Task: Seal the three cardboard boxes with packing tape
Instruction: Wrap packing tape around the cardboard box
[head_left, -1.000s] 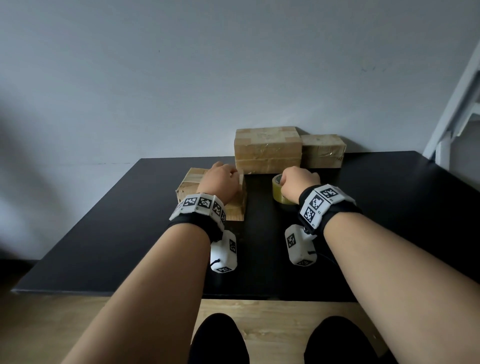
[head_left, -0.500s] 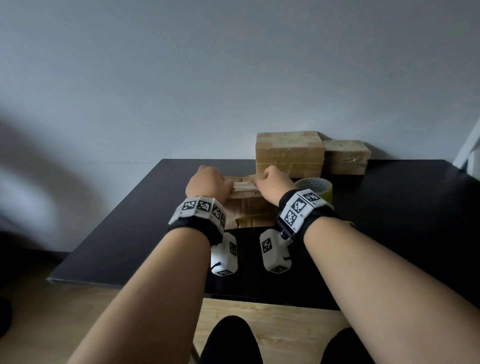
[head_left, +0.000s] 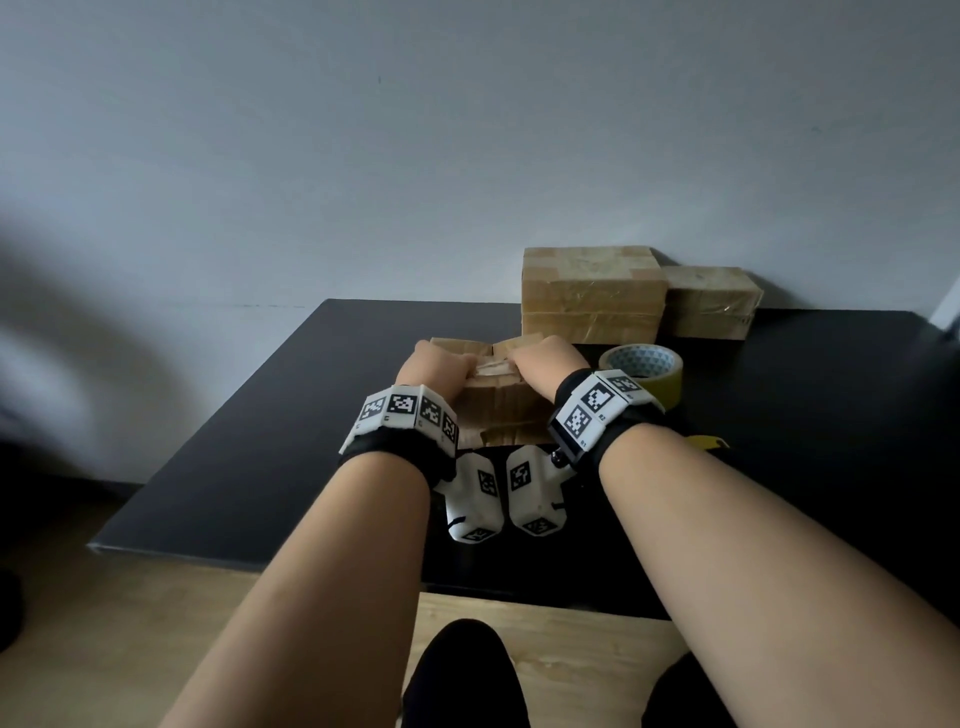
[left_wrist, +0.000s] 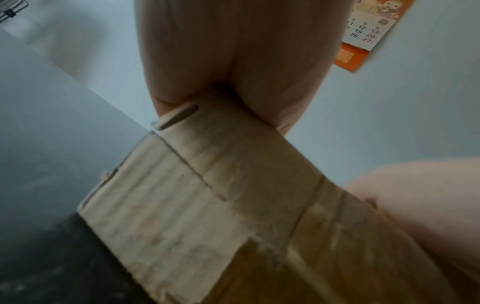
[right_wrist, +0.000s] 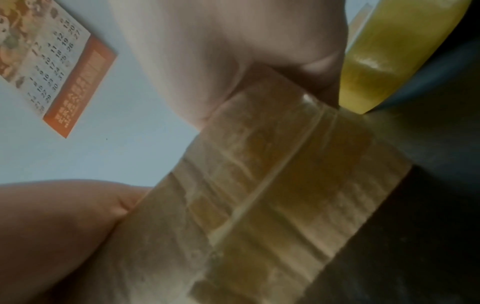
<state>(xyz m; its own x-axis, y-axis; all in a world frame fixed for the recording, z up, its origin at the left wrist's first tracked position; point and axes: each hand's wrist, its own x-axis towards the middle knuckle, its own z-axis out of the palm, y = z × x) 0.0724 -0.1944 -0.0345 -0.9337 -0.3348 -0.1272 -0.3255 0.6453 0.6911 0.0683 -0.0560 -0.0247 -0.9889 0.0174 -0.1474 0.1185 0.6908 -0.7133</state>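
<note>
Cardboard box (head_left: 501, 410) on the black table (head_left: 260, 441), grasped by both hands' curled fingers (head_left: 462, 362).

Wall (head_left: 467, 156): plain, pale grey-blue, matte. A faint horizontal line runs along it low down, just above the far edge of the surface. One small dark speck high up.

Surface (head_left: 260, 441): black, matte, rectangular top, far edge against the wall.

Floor (head_left: 104, 623): light wood-grain boards, seen in front of the near edge of the surface.

Calendar (right_wrist: 52, 67): paper wall calendar with black date numbers, an illustrated part and an orange band; also in the left wrist view (left_wrist: 361, 30).

White angled frame (head_left: 950, 312) at the far right edge; too little shows to identify.

Light: dim, soft, even. A broad blurred shadow falls on the wall at left.
</note>
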